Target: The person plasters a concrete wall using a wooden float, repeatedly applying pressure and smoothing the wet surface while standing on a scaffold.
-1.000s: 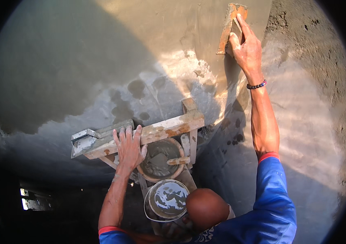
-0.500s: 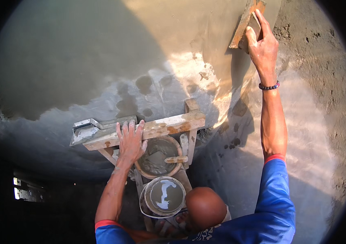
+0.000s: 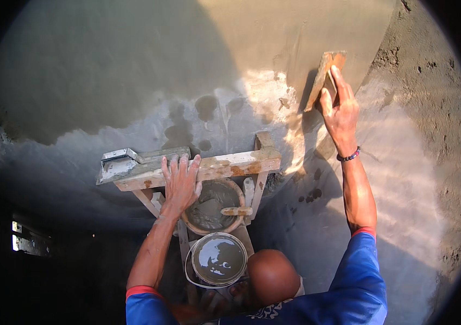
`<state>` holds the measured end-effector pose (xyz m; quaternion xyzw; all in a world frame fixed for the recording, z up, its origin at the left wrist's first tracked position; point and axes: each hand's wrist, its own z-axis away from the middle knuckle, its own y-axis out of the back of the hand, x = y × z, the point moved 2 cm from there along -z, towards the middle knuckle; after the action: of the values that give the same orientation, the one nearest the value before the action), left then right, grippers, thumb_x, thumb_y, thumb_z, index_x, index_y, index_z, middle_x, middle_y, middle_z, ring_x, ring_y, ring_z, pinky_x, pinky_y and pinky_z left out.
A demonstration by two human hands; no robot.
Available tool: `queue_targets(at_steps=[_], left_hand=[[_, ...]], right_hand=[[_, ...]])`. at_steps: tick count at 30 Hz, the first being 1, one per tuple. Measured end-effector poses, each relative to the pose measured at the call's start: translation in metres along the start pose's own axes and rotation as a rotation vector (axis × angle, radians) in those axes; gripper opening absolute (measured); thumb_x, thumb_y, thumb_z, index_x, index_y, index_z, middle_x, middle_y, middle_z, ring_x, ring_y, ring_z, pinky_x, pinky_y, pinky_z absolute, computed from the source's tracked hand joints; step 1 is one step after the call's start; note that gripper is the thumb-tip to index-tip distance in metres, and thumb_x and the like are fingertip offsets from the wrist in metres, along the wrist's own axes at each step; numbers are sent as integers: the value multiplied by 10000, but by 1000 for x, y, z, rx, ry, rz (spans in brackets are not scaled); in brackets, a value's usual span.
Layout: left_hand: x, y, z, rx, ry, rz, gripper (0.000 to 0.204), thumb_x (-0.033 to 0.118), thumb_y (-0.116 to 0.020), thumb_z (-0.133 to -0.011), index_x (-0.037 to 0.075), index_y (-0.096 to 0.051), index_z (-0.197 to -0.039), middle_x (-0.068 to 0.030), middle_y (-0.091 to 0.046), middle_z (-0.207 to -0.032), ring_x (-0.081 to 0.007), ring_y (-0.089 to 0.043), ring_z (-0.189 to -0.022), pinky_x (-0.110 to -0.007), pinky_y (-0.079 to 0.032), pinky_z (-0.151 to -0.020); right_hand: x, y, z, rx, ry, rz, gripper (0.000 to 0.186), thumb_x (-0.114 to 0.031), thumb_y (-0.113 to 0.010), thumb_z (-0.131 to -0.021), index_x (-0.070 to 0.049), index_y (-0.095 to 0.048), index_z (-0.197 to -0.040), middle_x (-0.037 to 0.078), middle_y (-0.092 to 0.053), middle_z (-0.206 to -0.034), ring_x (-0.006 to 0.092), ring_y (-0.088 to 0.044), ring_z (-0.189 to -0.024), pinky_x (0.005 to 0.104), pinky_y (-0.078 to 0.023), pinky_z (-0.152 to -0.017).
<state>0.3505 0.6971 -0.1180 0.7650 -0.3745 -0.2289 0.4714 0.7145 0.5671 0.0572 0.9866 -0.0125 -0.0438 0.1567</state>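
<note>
Raised at the upper right, my right hand is closed round the handle of a wooden plastering float. The float is tilted, its board against the wet plastered wall. My left hand rests on the wooden beam of a small stand, fingers apart and laid over its top. Just left of those fingers, a steel trowel lies on the beam beside a flat grey board. Below the beam sits a round tub of grey mortar, with a wooden-handled tool across its rim.
A bucket of cloudy water with a wire handle stands nearer me. Smooth pale wall with dark wet spots curves round to the right, meeting rough brown plaster. A small bright opening shows in the dark lower left.
My right hand has drawn the float down the wall, slightly to the left. My left hand stays on the beam. The view has shifted a little.
</note>
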Motion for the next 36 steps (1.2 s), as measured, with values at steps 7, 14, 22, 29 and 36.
queue_targets(at_steps=[7,14,22,29,36], left_hand=[[-4,-4,4,4,-1,10,871,218,-840,-699,134,-433,-1465,-172,-439,-1428,-406,-356,-1366,-660,-151,-1174],[14,19,13,45,51,120,912,213,-813,-753,86,-343,-1524,-227,-301,-1519,-450,-231,-1437,-631,-120,-1189],[16,-22,67,426,878,735,799,101,-739,-853,-36,-282,-1494,-247,-359,-1418,-384,-345,-1352,-474,-277,-1139],[-31,-57,71,601,1225,791,659,142,-690,-945,-94,-329,-1443,-217,-430,-1364,-307,-459,-1258,-436,-373,-1074],[-75,-42,69,650,1500,1416,609,532,-411,-1049,91,-385,-1469,-136,-498,-1372,-305,-519,-1221,-446,-425,-985]], right_hand=[[-34,-55,-16,-138,46,43,532,-120,-652,-861,-172,-581,-1386,136,-650,-1086,335,-641,-898,431,-552,-763],[47,-39,156,-326,-70,101,550,-100,-674,-859,-163,-577,-1396,116,-618,-1010,315,-615,-920,427,-530,-824],[-9,-30,-64,-18,-57,40,564,-99,-645,-874,-148,-534,-1425,133,-674,-1103,322,-620,-864,420,-540,-788],[50,-50,188,-541,-193,115,536,-88,-680,-844,-131,-591,-1371,158,-641,-1094,344,-635,-928,455,-546,-813],[11,-10,-58,36,-55,33,528,-145,-640,-884,-169,-559,-1405,132,-662,-1195,334,-657,-921,413,-560,-809]])
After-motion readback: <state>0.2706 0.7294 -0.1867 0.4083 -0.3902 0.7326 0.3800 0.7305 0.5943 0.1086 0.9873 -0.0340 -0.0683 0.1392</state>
